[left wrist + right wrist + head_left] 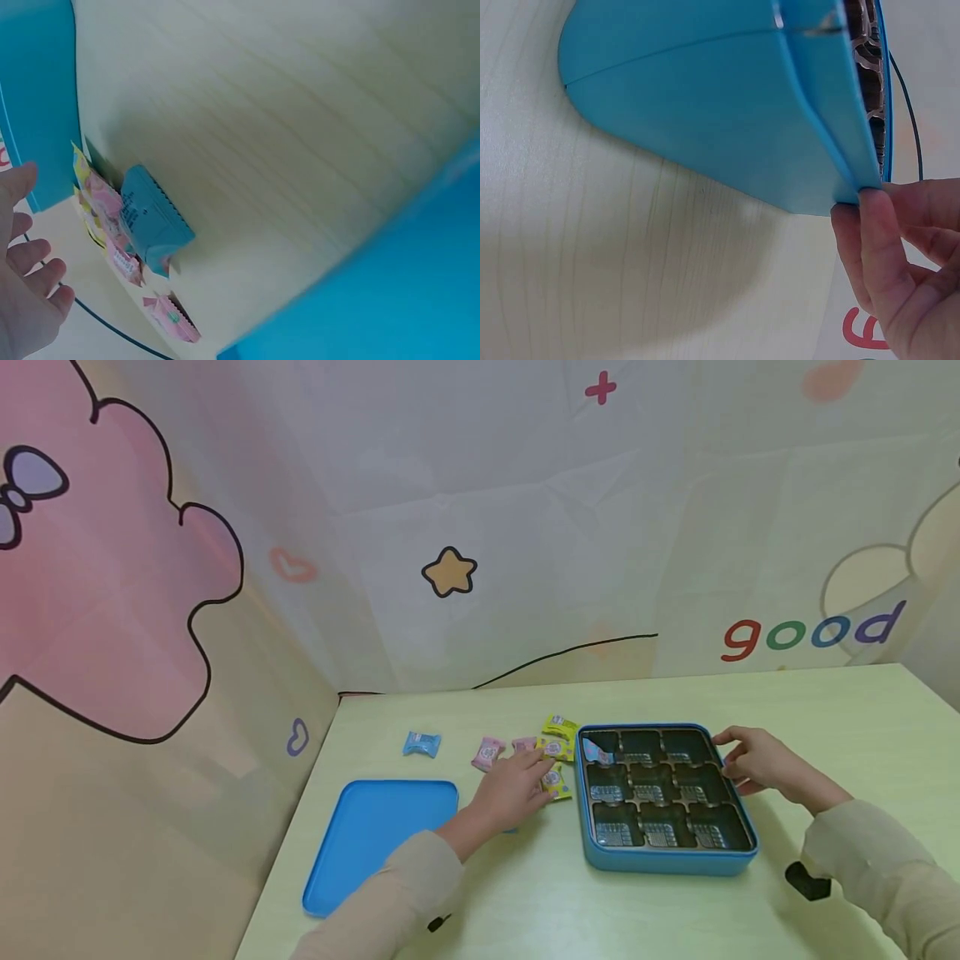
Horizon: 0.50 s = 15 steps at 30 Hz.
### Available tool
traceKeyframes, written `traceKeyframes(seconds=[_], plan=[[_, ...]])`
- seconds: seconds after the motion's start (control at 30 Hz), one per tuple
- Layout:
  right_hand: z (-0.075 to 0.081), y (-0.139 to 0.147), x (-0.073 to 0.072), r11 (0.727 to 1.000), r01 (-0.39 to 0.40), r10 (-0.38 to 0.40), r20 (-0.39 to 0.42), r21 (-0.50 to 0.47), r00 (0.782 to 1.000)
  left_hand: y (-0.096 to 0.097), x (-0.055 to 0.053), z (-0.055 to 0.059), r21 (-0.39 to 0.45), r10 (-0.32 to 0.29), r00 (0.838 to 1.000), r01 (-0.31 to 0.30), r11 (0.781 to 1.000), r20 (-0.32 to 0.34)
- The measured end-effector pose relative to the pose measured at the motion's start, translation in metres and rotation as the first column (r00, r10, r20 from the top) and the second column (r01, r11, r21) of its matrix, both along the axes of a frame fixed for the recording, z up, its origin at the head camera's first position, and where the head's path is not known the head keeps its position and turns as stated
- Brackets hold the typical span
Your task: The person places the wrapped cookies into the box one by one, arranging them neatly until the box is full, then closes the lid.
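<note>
Sleeves (pixel 397 897); right grip (pixel 765 763) half-curled on tin (pixel 667 862)

Right of centre in the lower half of the head view, my right hand (pixel 761 762) touches the rim of a rounded-square, bright blue box (pixel 667 862), lying flat and open-topped, its dark, shiny insert divided into nine compartments. The upper-left compartment holds one small, blue-and-pink wrapped sweet (pixel 597 752). Left of the box, near the frame's lower centre, my left hand (pixel 510 789) hovers over small pillow-shaped sweets in crimped yellow wrappers (pixel 556 782) and pink wrappers (pixel 489 752), partly hidden beneath it.
</note>
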State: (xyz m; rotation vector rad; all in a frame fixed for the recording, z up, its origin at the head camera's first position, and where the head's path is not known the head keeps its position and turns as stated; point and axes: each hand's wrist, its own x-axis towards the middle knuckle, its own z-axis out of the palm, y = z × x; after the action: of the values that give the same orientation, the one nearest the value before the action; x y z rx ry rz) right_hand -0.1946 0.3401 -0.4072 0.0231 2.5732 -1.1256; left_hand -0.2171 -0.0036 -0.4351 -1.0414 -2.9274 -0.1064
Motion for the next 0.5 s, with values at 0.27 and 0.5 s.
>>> traceKeyframes(seconds=[0.27,0.5], plan=[[-0.001,0.001,0.001,1.000,-0.010,0.009,-0.018,-0.005,1.000,-0.013,0.002,-0.005,-0.004,-0.047,0.998,0.047,0.999,-0.030],[0.000,-0.001,0.001,1.000,-0.006,0.006,-0.016,-0.004,1.000,-0.024,0.006,-0.005,-0.038,-0.057,0.998,0.056,0.998,-0.014]])
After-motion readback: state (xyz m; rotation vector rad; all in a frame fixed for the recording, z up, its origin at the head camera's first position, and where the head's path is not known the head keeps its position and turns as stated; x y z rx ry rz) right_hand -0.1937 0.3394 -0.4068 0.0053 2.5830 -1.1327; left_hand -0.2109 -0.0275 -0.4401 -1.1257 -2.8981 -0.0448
